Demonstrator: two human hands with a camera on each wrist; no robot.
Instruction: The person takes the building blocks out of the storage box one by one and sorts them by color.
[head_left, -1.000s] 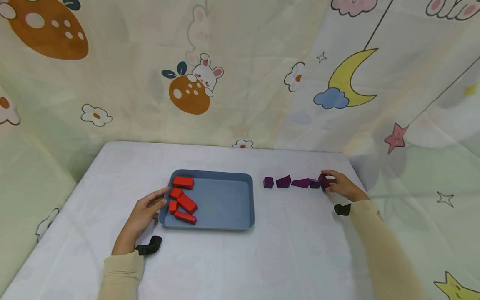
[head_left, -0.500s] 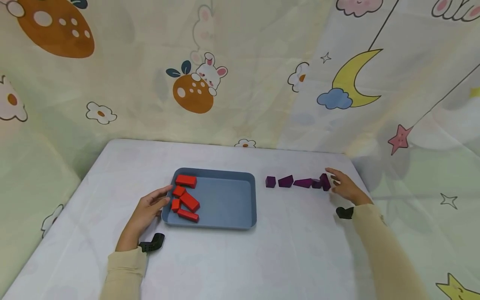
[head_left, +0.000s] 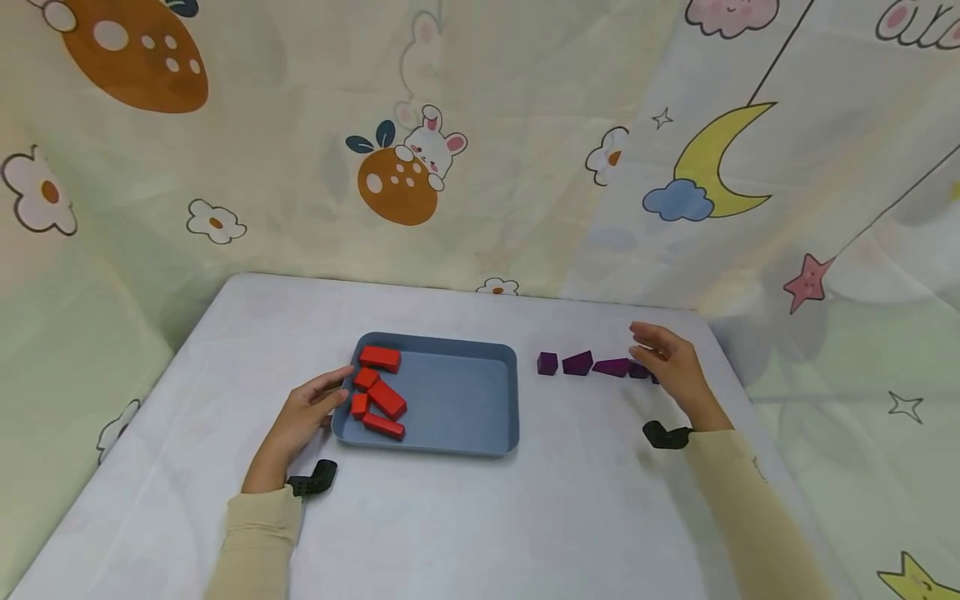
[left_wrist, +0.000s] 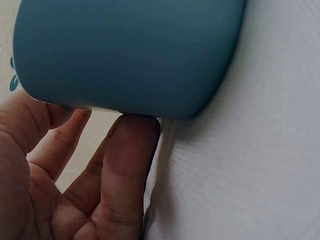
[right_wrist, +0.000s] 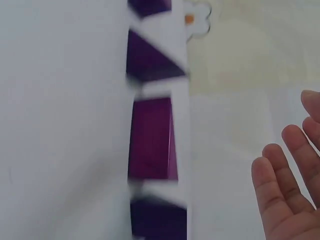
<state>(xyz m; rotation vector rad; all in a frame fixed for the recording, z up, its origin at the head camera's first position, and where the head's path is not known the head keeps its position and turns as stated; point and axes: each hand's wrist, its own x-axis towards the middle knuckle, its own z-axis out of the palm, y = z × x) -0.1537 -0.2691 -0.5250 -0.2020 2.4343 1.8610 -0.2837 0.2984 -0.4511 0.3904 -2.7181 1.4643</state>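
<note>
At the left edge of a blue-grey tray is my left hand; in the left wrist view its fingertips touch the tray's outer wall. Several red blocks lie at the left end of the tray, among them a thick slab-like block and a cuboid. My right hand hovers above the right end of a row of purple blocks, holding nothing, its fingers apart. It partly hides the rightmost block. In the right wrist view a tapered purple block lies left of the fingers.
The table has a white cloth. A purple cube and an angular purple block form the row's left end, right of the tray. A patterned curtain hangs behind. Each wrist bears a black device.
My right hand has let go of the rightmost purple block, then lifted and moved left above the row. The left hand stays at the tray. The head view has shifted slightly.
</note>
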